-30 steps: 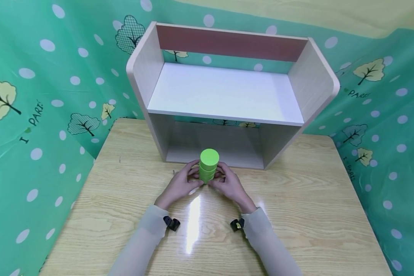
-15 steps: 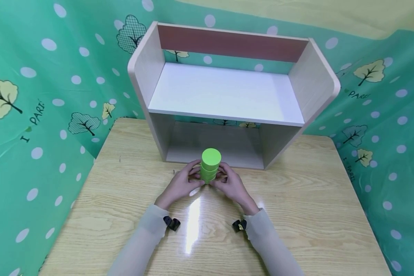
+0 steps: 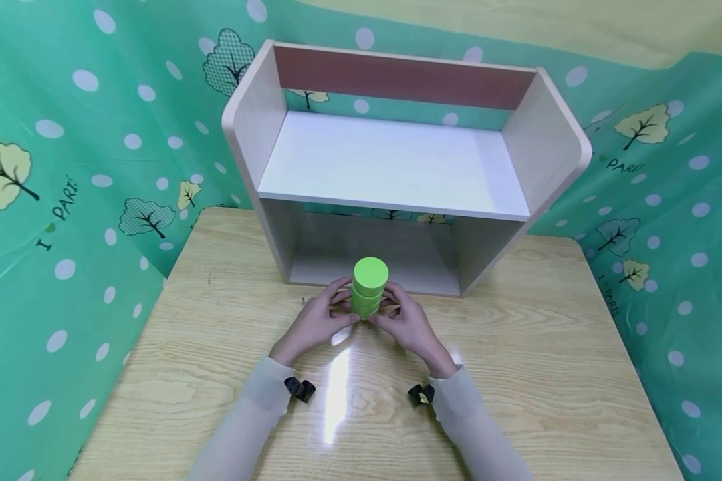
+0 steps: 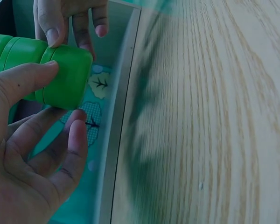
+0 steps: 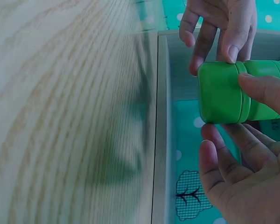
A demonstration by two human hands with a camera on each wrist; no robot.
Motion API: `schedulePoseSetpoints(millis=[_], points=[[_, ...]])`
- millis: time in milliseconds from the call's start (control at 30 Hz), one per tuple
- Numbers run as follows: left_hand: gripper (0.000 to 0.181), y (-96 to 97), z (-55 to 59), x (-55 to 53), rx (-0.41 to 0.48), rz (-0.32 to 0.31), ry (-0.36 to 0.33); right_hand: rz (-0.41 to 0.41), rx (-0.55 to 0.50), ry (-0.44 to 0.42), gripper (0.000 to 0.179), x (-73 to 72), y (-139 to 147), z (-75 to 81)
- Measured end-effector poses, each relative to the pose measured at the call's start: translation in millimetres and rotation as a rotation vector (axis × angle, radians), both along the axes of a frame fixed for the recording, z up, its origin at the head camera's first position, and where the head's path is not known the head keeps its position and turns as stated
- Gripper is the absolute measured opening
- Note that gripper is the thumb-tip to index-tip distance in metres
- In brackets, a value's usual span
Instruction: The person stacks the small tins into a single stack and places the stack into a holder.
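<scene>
A bright green ringed cylinder [image 3: 370,277], like several stacked round tubs, stands upright in the head view between both hands, just in front of the shelf. My left hand [image 3: 319,322] grips its left side near the base, thumb on the near face and fingertips around the back. From the right, my right hand [image 3: 407,327] holds it the same way. In the left wrist view the cylinder's lower end [image 4: 67,79] shows a gap above the tabletop. The right wrist view shows both thumbs on the green cylinder [image 5: 221,95] near a groove.
A two-level shelf unit [image 3: 397,164] with white boards and a reddish back strip stands at the back of the wood-grain table [image 3: 553,374]. Its lower compartment [image 3: 421,260] faces the hands. A teal curtain [image 3: 66,214] printed with dots and trees hangs around the table.
The cylinder's top has shifted slightly right and appears a little larger. My right hand has moved a little right with it; the left hand has barely moved.
</scene>
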State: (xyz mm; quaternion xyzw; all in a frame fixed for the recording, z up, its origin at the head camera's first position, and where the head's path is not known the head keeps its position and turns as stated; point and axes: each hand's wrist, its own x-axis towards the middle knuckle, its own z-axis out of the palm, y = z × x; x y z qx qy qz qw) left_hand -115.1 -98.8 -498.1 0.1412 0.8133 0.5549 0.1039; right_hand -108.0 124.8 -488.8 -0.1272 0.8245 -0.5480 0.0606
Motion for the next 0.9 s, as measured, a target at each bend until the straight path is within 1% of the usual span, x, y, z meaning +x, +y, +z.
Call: schedulePoseSetpoints(millis=[400,633,900], points=[[0.078,3.2,6.7,0.9,0.027,-0.004,0.001,0.001,0.012,0.02,0.062,3.8,4,7.1],[0.078,4.4,10.3,-0.7,0.041,-0.021,0.0,0.005,0.014,0.028,0.063,3.0,7,9.4],[0.077,4.7,16.2,0.1,0.056,-0.021,0.009,0.008,0.022,0.038,0.061,2.6,8,15.6]])
